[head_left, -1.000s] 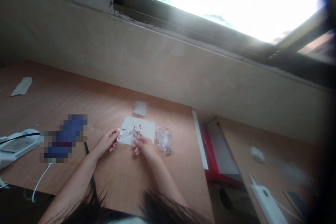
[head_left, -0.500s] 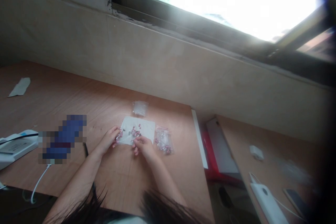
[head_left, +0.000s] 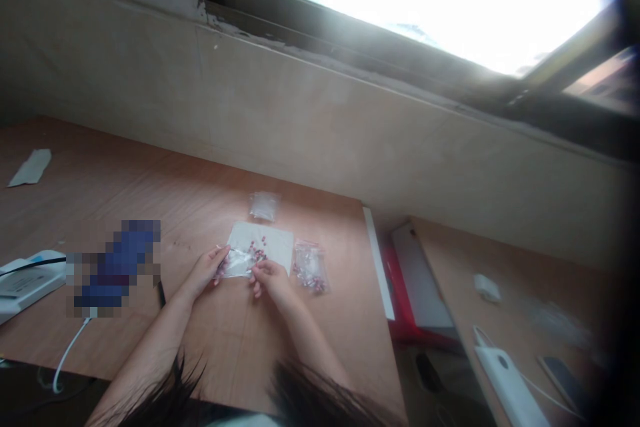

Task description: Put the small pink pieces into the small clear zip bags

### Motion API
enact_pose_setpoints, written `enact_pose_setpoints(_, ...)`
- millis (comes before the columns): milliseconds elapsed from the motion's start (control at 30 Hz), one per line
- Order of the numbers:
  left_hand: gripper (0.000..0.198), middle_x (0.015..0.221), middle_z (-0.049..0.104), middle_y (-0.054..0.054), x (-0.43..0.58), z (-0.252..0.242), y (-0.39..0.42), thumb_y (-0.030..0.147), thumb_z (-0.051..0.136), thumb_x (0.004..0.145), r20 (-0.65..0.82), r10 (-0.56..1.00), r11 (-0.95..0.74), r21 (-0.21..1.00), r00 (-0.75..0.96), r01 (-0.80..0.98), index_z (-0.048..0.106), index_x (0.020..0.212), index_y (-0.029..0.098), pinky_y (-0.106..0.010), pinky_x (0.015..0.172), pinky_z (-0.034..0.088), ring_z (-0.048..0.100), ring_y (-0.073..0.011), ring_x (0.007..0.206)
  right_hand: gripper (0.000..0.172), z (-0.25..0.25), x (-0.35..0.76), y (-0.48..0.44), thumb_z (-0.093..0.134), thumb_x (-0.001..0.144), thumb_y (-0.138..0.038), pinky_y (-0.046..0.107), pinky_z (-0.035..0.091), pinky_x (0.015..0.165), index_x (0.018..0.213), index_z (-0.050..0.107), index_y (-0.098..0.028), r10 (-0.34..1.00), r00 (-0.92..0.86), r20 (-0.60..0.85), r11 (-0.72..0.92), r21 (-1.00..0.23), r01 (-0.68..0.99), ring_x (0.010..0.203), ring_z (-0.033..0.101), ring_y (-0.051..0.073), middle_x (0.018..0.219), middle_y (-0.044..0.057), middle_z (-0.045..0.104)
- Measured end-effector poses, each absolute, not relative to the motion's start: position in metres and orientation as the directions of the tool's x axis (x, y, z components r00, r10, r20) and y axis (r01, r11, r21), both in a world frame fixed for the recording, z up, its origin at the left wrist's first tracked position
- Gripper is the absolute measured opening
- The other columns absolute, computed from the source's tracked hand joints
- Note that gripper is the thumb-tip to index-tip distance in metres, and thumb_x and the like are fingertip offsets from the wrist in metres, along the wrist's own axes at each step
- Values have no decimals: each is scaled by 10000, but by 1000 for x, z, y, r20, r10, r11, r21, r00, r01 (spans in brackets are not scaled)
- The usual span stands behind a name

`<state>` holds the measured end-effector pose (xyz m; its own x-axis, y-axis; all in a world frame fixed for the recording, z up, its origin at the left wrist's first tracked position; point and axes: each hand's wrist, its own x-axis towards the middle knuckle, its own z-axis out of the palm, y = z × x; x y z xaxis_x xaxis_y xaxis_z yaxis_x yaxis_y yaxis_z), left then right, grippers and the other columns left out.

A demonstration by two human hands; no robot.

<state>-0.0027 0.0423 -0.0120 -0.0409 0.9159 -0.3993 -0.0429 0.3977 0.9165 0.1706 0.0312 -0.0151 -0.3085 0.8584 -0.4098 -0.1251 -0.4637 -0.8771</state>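
My left hand [head_left: 209, 268] pinches the left side of a small clear plastic bag [head_left: 238, 263], with some pinkish-red bits showing at its fingers. At the bag's right side, the fingers of my right hand [head_left: 270, 277] are closed, apparently on its edge. Beneath the bag lies a white sheet [head_left: 281, 243]. Small pinkish-red pieces [head_left: 258, 252] are scattered on the sheet, too small to name exactly. Just right of my right hand lies a clear zip bag [head_left: 311, 268] with more such pieces in it.
A stack of clear plastic bags [head_left: 264, 205] lies behind the sheet. To the left are a blurred-out blue object [head_left: 117, 263] with a white cable and a white box [head_left: 35, 280]. A second table [head_left: 450, 267] stands right, past a gap.
The clear bag now lies flatter and more spread between my hands over the sheet's front left. My left fingers have shifted slightly. The view has moved a little.
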Motion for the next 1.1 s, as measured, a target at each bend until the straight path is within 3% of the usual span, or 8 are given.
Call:
enact_pose_setpoints(367, 330, 469, 450, 85, 1, -15, 36, 465, 562, 603, -402, 911, 385, 909, -91, -162, 466, 694, 162, -148, 265, 332, 392, -42, 308, 341, -16, 168, 32, 627, 586, -405, 180, 371, 319, 741, 478, -141, 868, -279, -412, -457, -881, -123, 336, 467, 68, 535, -14, 574)
enact_pose_setpoints(733, 318, 443, 419, 81, 3, -17, 39, 471, 520, 631, -384, 913, 382, 923, -141, -41, 464, 635, 157, -135, 210, 253, 364, -42, 282, 320, -18, 170, 32, 614, 602, -390, 192, 377, 321, 737, 483, -131, 871, -302, -386, -443, -884, -149, 329, 470, 74, 539, -9, 575)
enact_pose_setpoints(933, 274, 474, 434, 86, 1, -18, 36, 406, 566, 612, -366, 927, 353, 926, -85, -135, 446, 675, 167, -133, 272, 329, 390, -39, 321, 313, -15, 169, 31, 617, 601, -386, 182, 375, 322, 741, 487, -138, 870, -290, -399, -451, -881, -141, 334, 463, 65, 536, -16, 573)
enact_pose_setpoints(1100, 263, 448, 427, 80, 3, -11, 36, 417, 524, 645, -360, 926, 355, 933, -118, -61, 459, 645, 162, -131, 255, 294, 384, -44, 306, 305, -15, 169, 30, 614, 603, -383, 178, 376, 326, 735, 489, -139, 870, -286, -402, -454, -879, -145, 338, 463, 63, 535, -15, 570)
